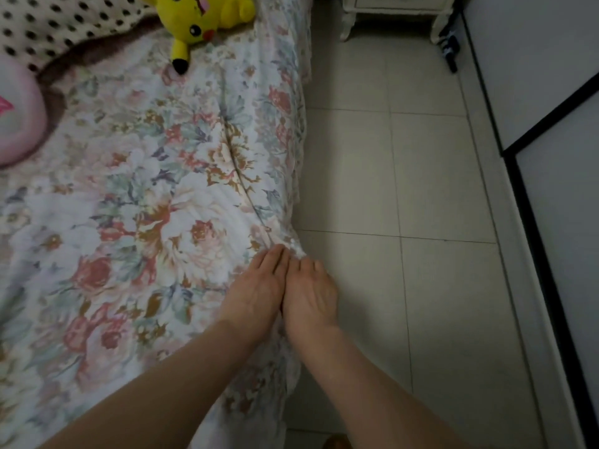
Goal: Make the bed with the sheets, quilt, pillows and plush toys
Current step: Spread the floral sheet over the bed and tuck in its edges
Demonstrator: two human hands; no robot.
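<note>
The left grip (256,288), a bare hand, lies flat with straight fingers pressing on the floral quilt (146,205) right at the bed's side edge. The right grip (311,293) lies against it, the two touching along their inner sides. Its fingers (308,265) bend down over the edge into a bunched bit of fabric that hides the tips, so I cannot tell whether this grip pinches the quilt or only rests on it. Both forearms reach in from the bottom of the view.

A long crease runs through the quilt from near the head end down to the fingertips. The quilt covers most of the bed. It is pale, printed with pink, rust and grey-green flowers, and its lacy border (299,131) hangs over the side toward the floor (421,176).

At the head end a yellow plush toy (207,17) lies upside down on the quilt, one black-tipped ear pointing down the bed. Just beside it is a polka-dot pillow (39,24), with a strip of brown fabric (94,51) below it. A pink round cushion (17,124) is cut off by the left edge.

A white nightstand (395,9) stands on the pale tiles beyond the bed; what it holds is hidden. A black-framed wardrobe door (538,85) runs along the right.
</note>
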